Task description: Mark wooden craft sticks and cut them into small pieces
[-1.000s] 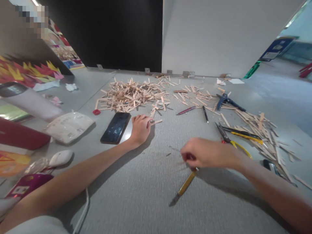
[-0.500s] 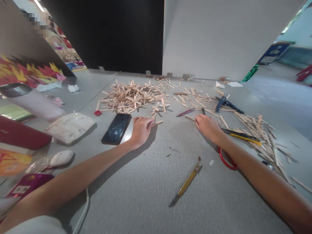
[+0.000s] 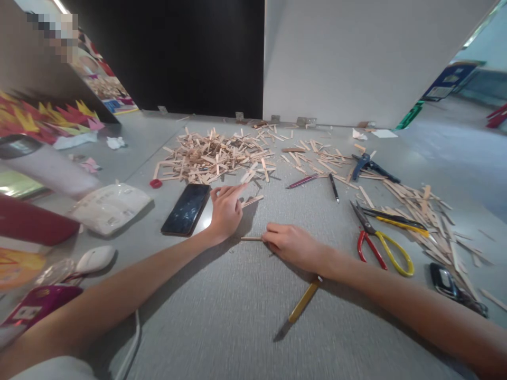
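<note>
My right hand (image 3: 291,244) is closed on a thin wooden stick (image 3: 251,239), which points left from the fingertips just above the grey table. My left hand (image 3: 227,211) rests beside the phone (image 3: 187,209), its fingers apart and the index finger stretched out. Just past its thumb lie a few short wooden sticks (image 3: 253,201). Beyond them spreads a heap of cut wooden sticks (image 3: 216,155). A yellow craft knife (image 3: 304,302) lies below my right wrist, its upper end partly covered by the forearm.
To the right lie scissors (image 3: 372,237) with red and yellow handles, a yellow-black cutter (image 3: 400,219), blue-handled pliers (image 3: 362,166), a black pen (image 3: 334,187) and more sticks (image 3: 443,232). A white packet (image 3: 113,207) and mouse (image 3: 95,259) are left. Upright panels (image 3: 336,63) stand behind.
My right hand has moved left and nearer to me with the stick, uncovering the scissors and black pen. My left hand's fingers have spread from a closed pose, its index finger now extended.
</note>
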`<state>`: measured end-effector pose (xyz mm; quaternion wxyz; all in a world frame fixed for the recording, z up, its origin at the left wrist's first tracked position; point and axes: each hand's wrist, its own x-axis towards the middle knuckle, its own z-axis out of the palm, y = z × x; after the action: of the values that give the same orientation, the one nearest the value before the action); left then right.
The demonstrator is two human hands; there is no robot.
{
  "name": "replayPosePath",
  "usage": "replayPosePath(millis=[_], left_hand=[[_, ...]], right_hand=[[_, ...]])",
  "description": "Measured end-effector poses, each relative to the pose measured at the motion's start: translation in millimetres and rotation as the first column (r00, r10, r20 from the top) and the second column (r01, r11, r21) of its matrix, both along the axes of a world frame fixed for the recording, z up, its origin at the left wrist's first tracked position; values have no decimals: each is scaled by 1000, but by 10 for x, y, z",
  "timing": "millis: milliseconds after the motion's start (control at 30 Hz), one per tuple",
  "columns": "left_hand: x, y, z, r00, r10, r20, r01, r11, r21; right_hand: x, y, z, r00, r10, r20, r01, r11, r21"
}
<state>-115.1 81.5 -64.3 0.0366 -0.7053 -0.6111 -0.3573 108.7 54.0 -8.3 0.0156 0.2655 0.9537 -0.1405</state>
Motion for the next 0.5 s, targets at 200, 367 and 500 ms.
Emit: replayPosePath(millis=[200, 367, 500], left_hand=[[0, -16, 0, 999, 20, -29, -21, 999, -29], [-7, -11, -19, 999, 6, -35, -8, 998, -57], [-6, -11, -13, 1000, 4, -20, -5, 999, -41]], right_hand=[[-120, 549, 68, 980, -197, -10, 197, 979, 56], [87, 939, 79, 950, -312, -28, 313, 945, 96], [302, 1178, 63, 905, -425, -20, 424, 894, 148]])
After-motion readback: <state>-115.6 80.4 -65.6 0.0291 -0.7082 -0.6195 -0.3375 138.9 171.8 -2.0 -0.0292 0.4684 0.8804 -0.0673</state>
